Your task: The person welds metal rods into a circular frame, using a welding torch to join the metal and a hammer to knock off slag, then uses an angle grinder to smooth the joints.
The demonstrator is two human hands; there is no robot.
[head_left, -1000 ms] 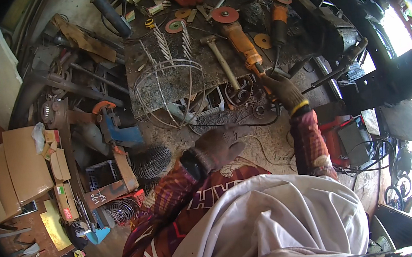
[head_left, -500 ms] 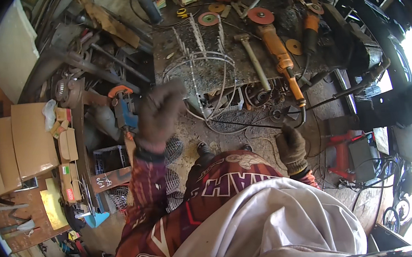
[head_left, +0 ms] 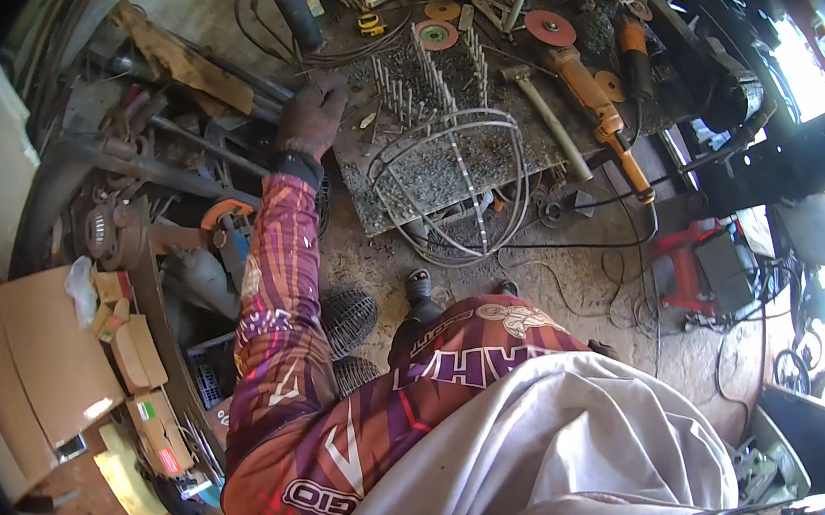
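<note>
My left hand, in a brown glove, reaches out to the left edge of the dark workbench. Its fingers bend away from view, and their tips are hidden, so I cannot tell what they touch. Of my right hand, only a dark sliver shows beside my shirt. At the bench's front edge stands a rounded metal wire frame, some of its hoops reaching past the edge; neither hand appears to be on it. Behind it, several thin upright metal rods stand in rows on the bench.
To the right lie a hammer, an orange angle grinder and another grinder. A yellow tape measure and a grinding disc sit farther back. Cardboard boxes stand at left. Cables cross the floor.
My left hand has moved forward to the bench's left edge, its arm stretching out. My right hand has drawn back almost out of sight. The view has shifted, and the wire frame appears farther right.
</note>
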